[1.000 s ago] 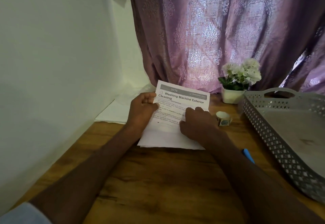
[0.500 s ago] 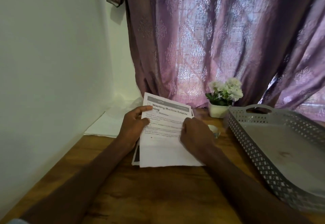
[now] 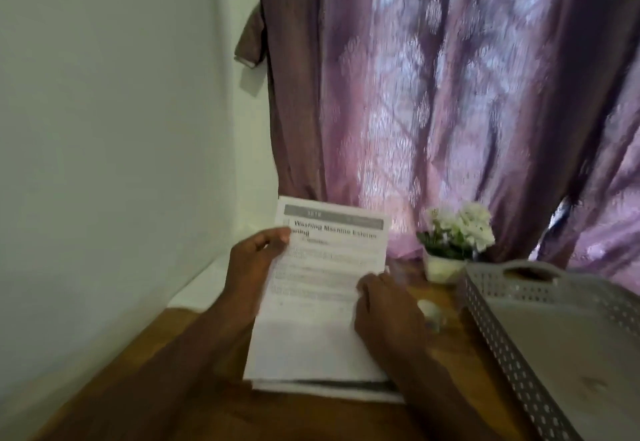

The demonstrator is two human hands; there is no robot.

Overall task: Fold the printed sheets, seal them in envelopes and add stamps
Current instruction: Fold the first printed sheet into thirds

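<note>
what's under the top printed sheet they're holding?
More white sheets, edges showing below the top printed sheet, which the left hand and right hand hold. How many, and their print, is covered. Wooden table beneath.

A home corner, by the look of it. A patterned purple curtain hangs behind a wooden table with a small potted flower (white blooms).

The printed sheet's body text is blurred, and the basket is cut off at the right edge.
</note>
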